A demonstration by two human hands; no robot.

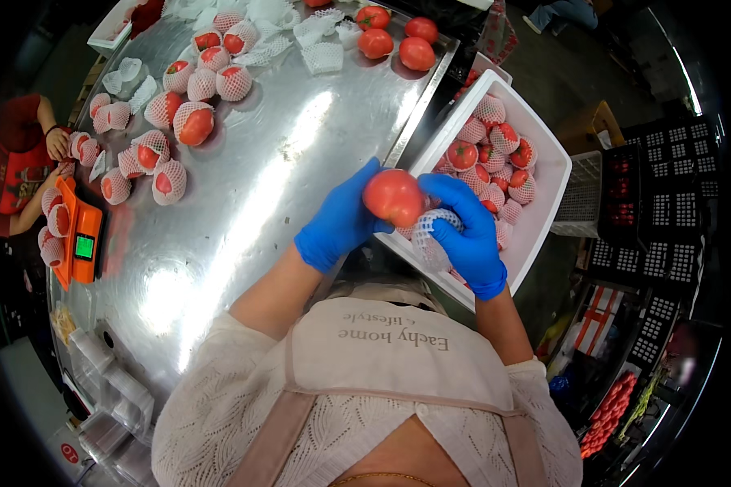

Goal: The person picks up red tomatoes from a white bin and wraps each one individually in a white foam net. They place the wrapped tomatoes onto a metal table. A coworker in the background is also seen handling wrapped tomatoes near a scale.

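Note:
My left hand (pixel 344 216), in a blue glove, is closed around one side of a bare red tomato (pixel 394 198). On the other side my right hand (pixel 466 228), gloved too, pinches a white foam net sleeve (pixel 435 240) just below the tomato, its fingertips close to the fruit. Beneath and beyond my right hand is a white foam box (pixel 539 164) of tomatoes in net sleeves. Bare tomatoes (pixel 416 53) sit at the far corner of the metal table (pixel 262 182). Netted tomatoes (pixel 193 123) stand in a loose group on its left half.
Empty foam nets (pixel 323 58) lie at the table's far edge. A co-worker's hands (pixel 58 146) are at the left by an orange scale (pixel 84 243) bearing netted tomatoes. Clear plastic containers (pixel 113 389) stand at the lower left. Black crates (pixel 673 210) are stacked at the right.

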